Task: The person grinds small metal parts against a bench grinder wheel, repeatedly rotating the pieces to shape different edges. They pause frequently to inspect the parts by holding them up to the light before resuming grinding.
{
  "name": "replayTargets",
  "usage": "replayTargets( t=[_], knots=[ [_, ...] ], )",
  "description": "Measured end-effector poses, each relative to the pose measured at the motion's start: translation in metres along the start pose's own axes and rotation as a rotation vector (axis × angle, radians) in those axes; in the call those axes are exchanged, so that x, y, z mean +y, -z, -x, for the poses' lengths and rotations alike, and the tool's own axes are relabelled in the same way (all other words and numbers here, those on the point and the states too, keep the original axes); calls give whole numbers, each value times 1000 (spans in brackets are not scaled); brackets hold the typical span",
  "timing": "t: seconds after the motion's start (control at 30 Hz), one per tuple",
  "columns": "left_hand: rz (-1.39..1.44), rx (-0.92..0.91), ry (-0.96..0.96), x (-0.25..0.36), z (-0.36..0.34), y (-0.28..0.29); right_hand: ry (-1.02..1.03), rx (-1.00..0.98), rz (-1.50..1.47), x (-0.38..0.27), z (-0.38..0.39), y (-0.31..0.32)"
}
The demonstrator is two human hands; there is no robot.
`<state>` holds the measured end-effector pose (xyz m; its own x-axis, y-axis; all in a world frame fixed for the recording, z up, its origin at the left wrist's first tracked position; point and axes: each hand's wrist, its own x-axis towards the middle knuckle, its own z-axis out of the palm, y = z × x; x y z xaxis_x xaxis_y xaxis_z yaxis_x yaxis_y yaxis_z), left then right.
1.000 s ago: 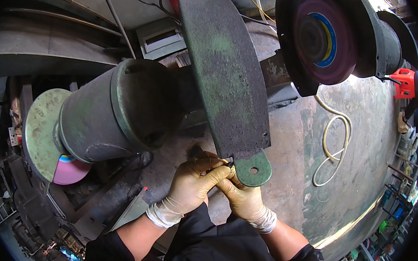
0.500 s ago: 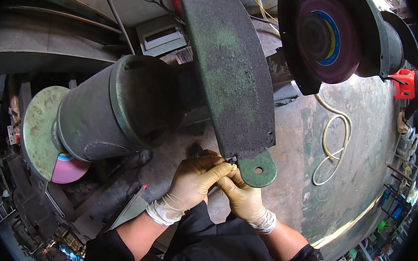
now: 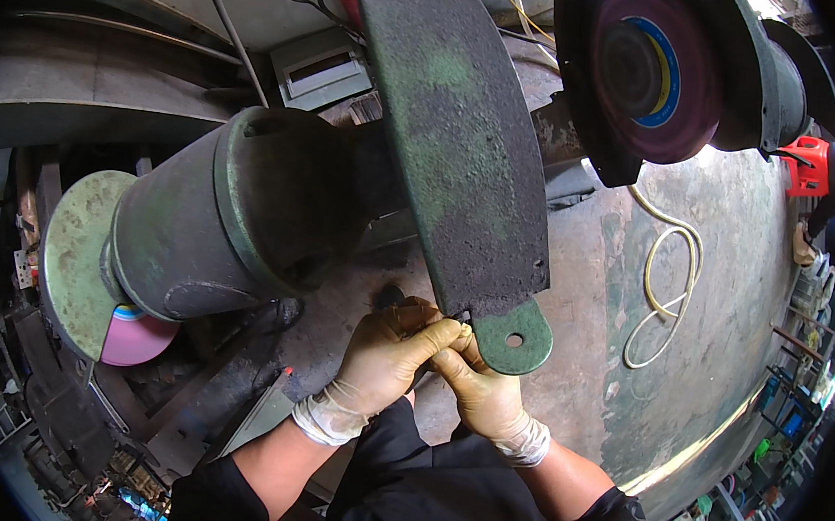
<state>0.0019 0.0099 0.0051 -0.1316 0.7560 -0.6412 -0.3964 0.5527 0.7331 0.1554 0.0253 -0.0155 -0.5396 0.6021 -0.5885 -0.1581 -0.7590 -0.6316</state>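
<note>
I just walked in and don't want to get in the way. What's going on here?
A person in pale gloves has the left hand and right hand together at the lower end of a large, curved dark-green cover, beside a rounded green tab with a hole. Whatever the fingers may pinch is too hidden to tell. A pink wheel shows at lower left, partly covered, and another round wheel at upper right.

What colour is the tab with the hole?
The tab is green, seen best in the head view.
</note>
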Motion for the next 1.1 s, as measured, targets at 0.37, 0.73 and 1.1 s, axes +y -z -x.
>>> replayTargets(
  t=[0.37,0.73,1.1],
  knots=[
    [-215,-93,-163,41,41,-15,155,-71,310,-35,34,-5],
    [-521,-204,-970,230,168,-161,794,-4,571,-234,175,-45],
    [-348,-462,-1280,333,294,-303,1124,137,898,-404,372,-75]
  ],
)
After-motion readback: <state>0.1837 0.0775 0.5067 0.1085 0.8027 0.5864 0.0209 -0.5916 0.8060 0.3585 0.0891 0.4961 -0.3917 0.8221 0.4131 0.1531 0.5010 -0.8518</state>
